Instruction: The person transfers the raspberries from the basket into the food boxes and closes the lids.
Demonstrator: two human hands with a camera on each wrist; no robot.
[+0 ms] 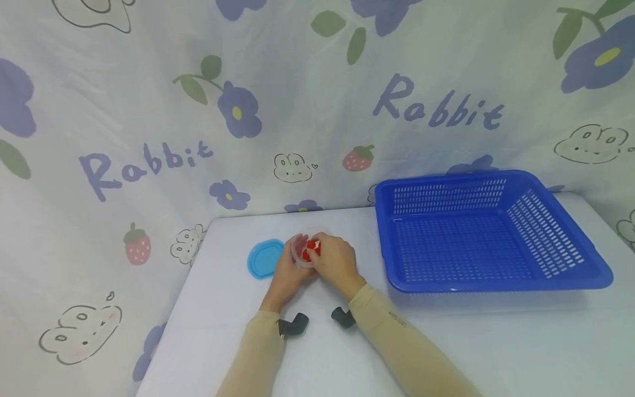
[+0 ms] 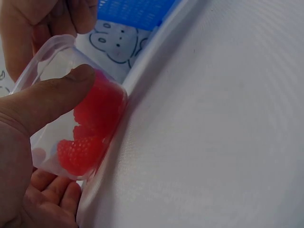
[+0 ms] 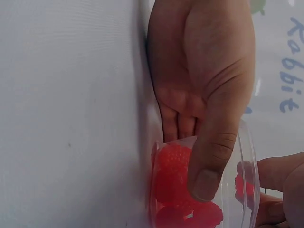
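Observation:
In the head view my left hand (image 1: 285, 278) holds a small clear plastic tub (image 2: 52, 66) by its side. Its thumb presses the near wall in the left wrist view, and curled fingers show below the tub. Several red raspberries (image 2: 95, 114) lie at the tub's bottom. My right hand (image 1: 338, 262) reaches over the rim from the right. Between its thumb and fingertips is a raspberry (image 3: 244, 185), seen through the clear wall in the right wrist view. A light blue lid (image 1: 265, 258) lies flat on the table just left of the tub.
A large blue plastic basket (image 1: 387, 237) with slotted walls stands on the right of the white table (image 1: 218, 309). Behind the table hangs a curtain (image 1: 297, 110) printed with flowers and rabbits. Dark mounts (image 1: 295, 324) stick out from both wrists.

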